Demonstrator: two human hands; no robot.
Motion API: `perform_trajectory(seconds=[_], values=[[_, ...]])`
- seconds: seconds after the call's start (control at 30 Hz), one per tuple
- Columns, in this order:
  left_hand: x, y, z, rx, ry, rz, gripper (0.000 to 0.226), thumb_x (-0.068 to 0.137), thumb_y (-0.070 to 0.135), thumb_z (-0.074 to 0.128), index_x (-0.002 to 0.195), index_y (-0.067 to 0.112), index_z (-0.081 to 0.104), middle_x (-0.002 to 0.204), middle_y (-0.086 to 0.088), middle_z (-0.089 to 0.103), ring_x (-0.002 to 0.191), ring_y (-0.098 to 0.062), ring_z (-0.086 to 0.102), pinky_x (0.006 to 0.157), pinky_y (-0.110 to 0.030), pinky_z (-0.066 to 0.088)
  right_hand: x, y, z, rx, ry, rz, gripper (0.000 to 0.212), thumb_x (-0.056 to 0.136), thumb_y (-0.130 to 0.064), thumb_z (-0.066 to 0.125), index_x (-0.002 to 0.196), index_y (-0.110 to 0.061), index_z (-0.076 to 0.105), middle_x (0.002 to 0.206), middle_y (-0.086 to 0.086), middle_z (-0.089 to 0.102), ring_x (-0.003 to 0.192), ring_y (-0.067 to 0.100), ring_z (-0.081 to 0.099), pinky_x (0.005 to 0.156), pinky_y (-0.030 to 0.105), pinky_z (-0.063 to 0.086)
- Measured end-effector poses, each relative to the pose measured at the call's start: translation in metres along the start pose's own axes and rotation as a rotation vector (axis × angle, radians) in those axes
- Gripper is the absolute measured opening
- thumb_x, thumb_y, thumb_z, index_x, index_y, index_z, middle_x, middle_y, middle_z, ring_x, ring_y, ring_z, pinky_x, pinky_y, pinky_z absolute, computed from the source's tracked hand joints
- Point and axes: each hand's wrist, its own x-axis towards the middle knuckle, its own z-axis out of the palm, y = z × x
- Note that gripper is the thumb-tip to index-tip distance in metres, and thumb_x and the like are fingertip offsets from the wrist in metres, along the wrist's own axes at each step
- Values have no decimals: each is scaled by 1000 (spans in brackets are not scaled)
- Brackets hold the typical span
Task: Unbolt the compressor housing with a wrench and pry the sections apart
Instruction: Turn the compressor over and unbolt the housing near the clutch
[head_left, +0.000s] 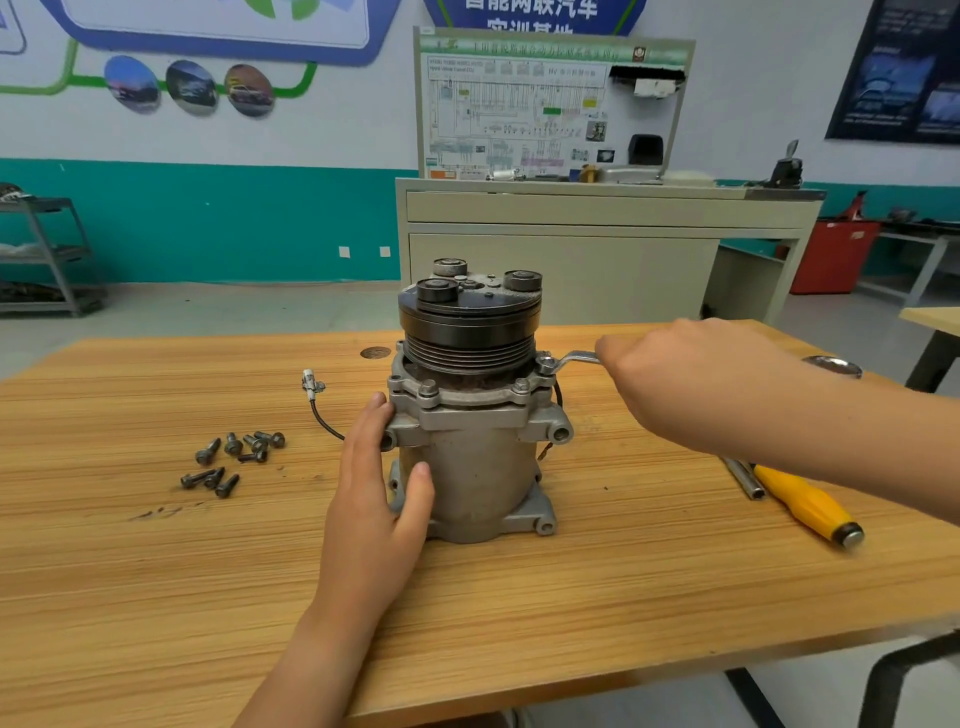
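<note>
The compressor housing (483, 467) is stood upright mid-surface (156, 571), long axis vertical, pulley end pointing up. Loose bolts (234, 460) are laid to its left, yet flange bolts (427, 387) are seen in place, so unbolting is judged partly done and prying not begun. The wrench (571, 357), its head set on a right-side bolt, is gripped by the curled right hand (675, 384); the housing is braced by the left hand (374, 499), fingers nearly straight
</note>
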Motion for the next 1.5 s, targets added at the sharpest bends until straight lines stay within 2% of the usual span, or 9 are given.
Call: perform_trajectory(seconds=[0.17,0.3,0.43,0.57,0.8,1.0,1.2,1.37,1.5], values=[[0,1,0,-1,4,5,56,87,26,47,137,36,26,149,8,31,135,-11,33,105,-23,31,0,2,23,-5,147,-69,42,96,-29,26,132,-9,23,55,-6,40,45,10,37,36,22,26],[0,0,-1,-10,4,12,55,87,25,47,136,38,26,149,8,31,135,-13,35,106,-29,34,21,28,45,5,138,-128,48,94,-17,40,134,-16,13,84,-2,56,60,11,47,45,21,34],[1,0,-1,-9,12,13,53,88,25,46,137,35,28,149,4,34,134,-16,36,108,-40,36,60,25,58,31,339,-180,36,82,7,52,116,-4,51,95,10,65,81,25,62,83,38,51],[0,0,-2,-15,9,10,52,88,25,45,137,33,30,148,9,33,134,-17,37,108,-40,36,80,0,66,322,627,-199,24,70,19,64,91,7,66,84,19,69,73,30,67,86,46,49],[0,1,-2,-7,-1,2,52,91,20,50,137,34,28,148,8,31,134,-15,36,106,-28,33,31,18,51,831,560,110,29,97,-15,40,122,-3,48,66,2,55,56,23,52,49,35,43],[-1,2,-2,2,-12,-1,60,91,8,55,137,34,27,150,3,31,136,-17,34,108,-33,32,-19,6,25,304,190,115,21,97,-21,35,116,-23,43,66,-6,44,59,17,45,48,29,36],[0,1,-2,11,-2,6,62,89,5,57,139,29,29,147,8,29,136,-15,32,108,-31,30,-21,-22,-11,78,-18,127,38,89,2,36,127,-4,34,66,1,41,53,14,38,40,25,26],[-1,2,-3,8,-2,-1,62,89,5,57,136,32,29,146,10,29,134,-19,37,106,-31,32,-18,-51,-33,-7,-115,48,46,90,9,37,134,12,27,119,21,47,76,15,44,47,26,33],[-1,4,-4,6,-8,-4,63,88,7,57,135,37,27,149,5,31,133,-20,39,107,-37,36,-20,-34,-19,-102,-32,11,51,92,5,32,140,8,15,91,12,51,51,13,26,37,23,25]])
